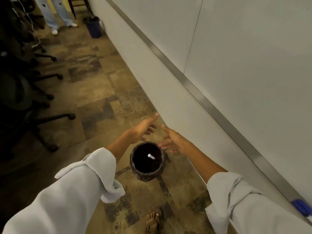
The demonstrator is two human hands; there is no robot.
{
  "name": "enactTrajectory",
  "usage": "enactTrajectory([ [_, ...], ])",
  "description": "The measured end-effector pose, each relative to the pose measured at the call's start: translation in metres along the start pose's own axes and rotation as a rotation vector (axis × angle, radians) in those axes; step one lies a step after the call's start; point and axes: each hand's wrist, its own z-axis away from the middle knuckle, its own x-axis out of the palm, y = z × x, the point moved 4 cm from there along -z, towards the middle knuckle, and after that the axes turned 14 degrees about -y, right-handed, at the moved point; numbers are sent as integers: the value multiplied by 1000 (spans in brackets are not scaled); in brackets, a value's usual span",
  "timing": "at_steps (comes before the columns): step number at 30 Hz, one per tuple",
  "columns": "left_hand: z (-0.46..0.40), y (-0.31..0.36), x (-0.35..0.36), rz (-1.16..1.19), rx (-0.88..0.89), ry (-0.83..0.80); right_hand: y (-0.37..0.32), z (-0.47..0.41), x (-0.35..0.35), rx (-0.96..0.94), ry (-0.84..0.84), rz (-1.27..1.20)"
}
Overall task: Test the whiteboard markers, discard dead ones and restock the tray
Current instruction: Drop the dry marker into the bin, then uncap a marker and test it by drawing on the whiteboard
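Hands: our left hand (pixel 142 130) and right hand (pixel 173 141), both spread, holding nothing.
Bins: two; near bin (pixel 147 160) holds one white piece (pixel 151 156), far bin (pixel 93 27) stands by the wall.
Markers: one blue marker (pixel 302 207) on the tray (pixel 199 92).

Indoor light, dim and warm overall. Whiteboard (pixel 244 48) right of the hands is brightest, evenly lit, no hard glare. Chairs (pixel 25 92) far left of the hands sink into near-black shadow. Bin (pixel 147 161) interior below the hands is black. Wide-angle bending toward the edges. Slight softness throughout; sleeves (pixel 81 186) blurred.
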Motion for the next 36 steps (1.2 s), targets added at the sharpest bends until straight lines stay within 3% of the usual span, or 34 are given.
enactTrajectory([
  [7,-26,29,35,-12,-12,-156,12,27,-42,-61,-23,-186],
  [14,-50,81,146,-196,9,-338,65,110,-116,-162,123,-323],
  [20,-65,108,290,-425,40,-494,157,208,-171,-221,273,-457],
  [27,-63,96,471,-604,47,-664,291,325,-214,-261,444,-637],
  [36,-52,51,623,-826,44,-715,441,426,-238,-248,566,-788],
])
